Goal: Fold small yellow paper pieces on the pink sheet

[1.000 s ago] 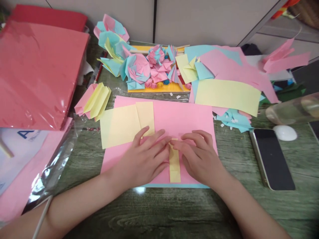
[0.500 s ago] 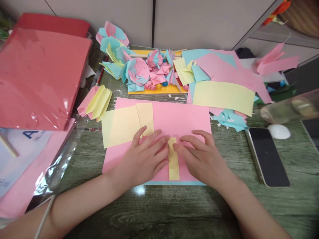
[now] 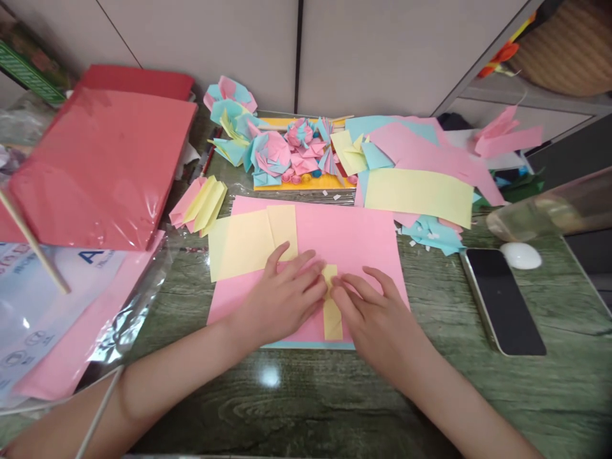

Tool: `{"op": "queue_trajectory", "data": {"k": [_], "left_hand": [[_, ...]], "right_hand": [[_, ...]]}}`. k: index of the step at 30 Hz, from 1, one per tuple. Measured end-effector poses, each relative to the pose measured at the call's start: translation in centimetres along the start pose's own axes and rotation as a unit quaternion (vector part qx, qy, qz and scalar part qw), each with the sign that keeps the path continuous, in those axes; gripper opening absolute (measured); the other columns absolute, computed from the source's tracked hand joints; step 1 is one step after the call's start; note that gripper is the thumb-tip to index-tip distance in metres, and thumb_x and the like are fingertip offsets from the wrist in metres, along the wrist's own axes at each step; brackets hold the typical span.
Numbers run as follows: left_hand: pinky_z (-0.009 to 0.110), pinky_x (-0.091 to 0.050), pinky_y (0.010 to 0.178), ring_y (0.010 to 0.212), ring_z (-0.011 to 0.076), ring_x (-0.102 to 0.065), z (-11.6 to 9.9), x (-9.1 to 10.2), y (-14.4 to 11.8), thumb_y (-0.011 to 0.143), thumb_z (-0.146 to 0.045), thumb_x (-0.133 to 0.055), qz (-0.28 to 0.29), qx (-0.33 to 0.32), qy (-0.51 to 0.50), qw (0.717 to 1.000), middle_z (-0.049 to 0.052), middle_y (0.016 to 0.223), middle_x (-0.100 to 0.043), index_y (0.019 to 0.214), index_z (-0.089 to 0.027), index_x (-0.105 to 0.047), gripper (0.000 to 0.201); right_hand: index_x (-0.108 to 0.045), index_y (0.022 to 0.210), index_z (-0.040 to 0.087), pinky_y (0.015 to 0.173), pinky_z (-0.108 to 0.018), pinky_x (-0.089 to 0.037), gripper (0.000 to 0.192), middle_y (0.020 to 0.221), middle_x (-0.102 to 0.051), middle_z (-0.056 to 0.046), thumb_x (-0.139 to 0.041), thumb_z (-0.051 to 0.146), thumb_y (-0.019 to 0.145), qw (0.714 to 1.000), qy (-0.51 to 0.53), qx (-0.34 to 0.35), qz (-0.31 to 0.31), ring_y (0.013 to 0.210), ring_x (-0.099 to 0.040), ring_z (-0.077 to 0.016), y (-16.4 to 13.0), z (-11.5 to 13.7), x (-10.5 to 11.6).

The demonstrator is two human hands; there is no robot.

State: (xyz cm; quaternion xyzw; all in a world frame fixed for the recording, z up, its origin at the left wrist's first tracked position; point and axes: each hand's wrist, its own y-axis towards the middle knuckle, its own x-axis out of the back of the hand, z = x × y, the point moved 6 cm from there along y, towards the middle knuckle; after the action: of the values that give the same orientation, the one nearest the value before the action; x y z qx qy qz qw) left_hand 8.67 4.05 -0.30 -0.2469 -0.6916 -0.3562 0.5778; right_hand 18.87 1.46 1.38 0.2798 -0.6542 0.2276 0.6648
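A narrow folded yellow paper strip lies upright on a stack of pink paper, between my two hands. My left hand rests on the pink sheet with its fingers spread, the fingertips touching the strip's left edge. On the right side, my right hand is curled, thumb and index finger close together on the strip's edge near its upper half. Larger yellow paper pieces overlap the stack's upper left. Blue paper shows along the near edge.
Origami flowers and a yellow-edged tray of folded pieces stand behind. Coloured sheets and paper scraps lie at back right, a phone and white mouse at right. Red paper packs and a plastic-wrapped pack are left.
The view has shifted slightly. My right thumb and index finger have drawn closer together at the strip's edge. My left hand stays nearly in place.
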Motion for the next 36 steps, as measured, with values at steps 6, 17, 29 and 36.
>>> {"op": "queue_trajectory", "data": {"k": [6, 17, 29, 36], "left_hand": [[0.055, -0.016, 0.105, 0.125, 0.0244, -0.035, -0.1, -0.3, 0.1, 0.089, -0.016, -0.041, -0.016, -0.014, -0.01, 1.0, 0.004, 0.12, -0.057, 0.097, -0.02, -0.057, 0.019], [0.04, -0.033, 0.094, 0.111, 0.0205, -0.042, 1.2, -0.4, 0.9, 0.088, -0.026, -0.046, -0.028, 0.086, -0.096, 0.991, 0.005, 0.113, -0.057, 0.11, -0.017, -0.053, 0.024], [0.037, -0.037, 0.077, 0.097, 0.0225, -0.043, 1.6, -0.5, 0.7, 0.087, -0.029, -0.049, 0.011, 0.133, -0.11, 0.985, 0.006, 0.102, -0.052, 0.111, -0.019, -0.052, 0.027], [0.037, -0.037, 0.074, 0.093, 0.024, -0.044, 2.1, -0.7, 0.2, 0.087, -0.026, -0.047, 0.04, 0.162, -0.106, 0.98, 0.007, 0.097, -0.052, 0.106, -0.017, -0.052, 0.022]], "right_hand": [[-0.055, 0.096, 0.016, 0.097, -0.042, -0.031, 0.032, 0.095, -0.063, -0.007, -0.038, -0.001, 0.075, 0.989, 0.142, -0.051, -0.002, 0.1, -0.049, -0.019, 0.3, -3.4, -0.6], [-0.059, 0.097, 0.016, 0.091, -0.04, -0.036, 0.029, 0.094, -0.062, -0.009, -0.042, 0.004, 0.077, 0.992, 0.11, -0.03, -0.054, 0.098, -0.049, -0.0212, 0.5, -3.1, -0.1], [-0.051, 0.118, 0.016, 0.099, -0.043, -0.032, 0.041, 0.114, -0.06, -0.01, -0.041, 0.005, 0.079, 0.994, 0.1, 0.031, -0.036, 0.117, -0.043, -0.0201, 0.6, -2.0, -0.4], [-0.052, 0.116, 0.014, 0.098, -0.043, -0.033, 0.041, 0.111, -0.062, -0.009, -0.041, 0.003, 0.078, 0.994, 0.076, -0.019, -0.075, 0.112, -0.047, -0.0202, 0.5, -3.2, -0.2]]}}
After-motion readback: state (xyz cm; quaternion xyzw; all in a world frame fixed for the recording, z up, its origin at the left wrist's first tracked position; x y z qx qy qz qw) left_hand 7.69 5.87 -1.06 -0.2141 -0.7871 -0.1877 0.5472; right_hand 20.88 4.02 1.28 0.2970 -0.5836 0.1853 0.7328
